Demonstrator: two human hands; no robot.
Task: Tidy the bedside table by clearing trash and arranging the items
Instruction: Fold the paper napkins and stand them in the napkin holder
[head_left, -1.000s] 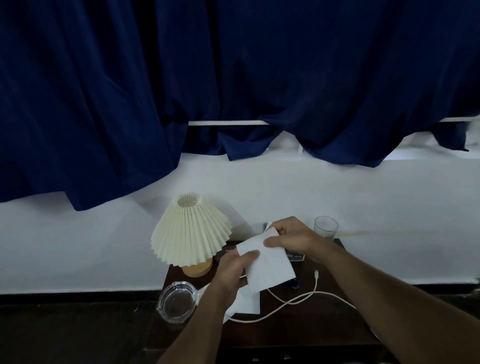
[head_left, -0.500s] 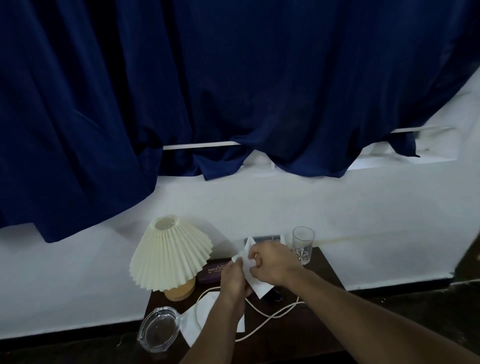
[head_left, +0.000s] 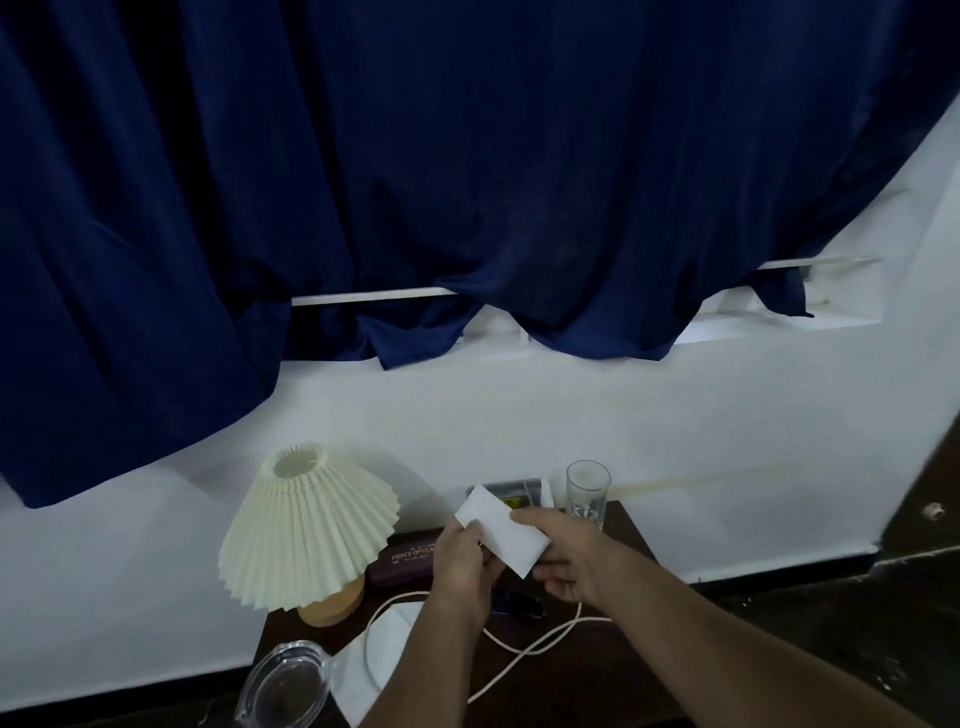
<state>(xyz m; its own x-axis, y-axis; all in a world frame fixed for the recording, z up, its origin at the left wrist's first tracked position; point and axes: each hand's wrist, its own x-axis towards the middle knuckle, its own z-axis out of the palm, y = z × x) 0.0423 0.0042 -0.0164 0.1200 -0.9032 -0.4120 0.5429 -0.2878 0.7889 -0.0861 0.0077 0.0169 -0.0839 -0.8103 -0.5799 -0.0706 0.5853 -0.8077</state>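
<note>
Above the bedside table (head_left: 597, 670), left hand (head_left: 465, 564) and right hand (head_left: 574, 558) pinch a folded white paper (head_left: 506, 532); cable (head_left: 524, 649), second paper (head_left: 395, 654) and ashtray (head_left: 283, 696) remain unsorted

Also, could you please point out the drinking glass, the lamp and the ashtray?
drinking glass (head_left: 587, 488): head view, middle of its clear wall.
lamp (head_left: 306, 525): head view, front of the pleated shade.
ashtray (head_left: 284, 693): head view, centre of its bowl.

Both bare forearms are stretched forward from the lower edge. The left hand (head_left: 464, 566) is held with its back to the camera and is curled on the left end of a paper (head_left: 506, 531). The right end is pinched by the right hand (head_left: 574, 562).
</note>
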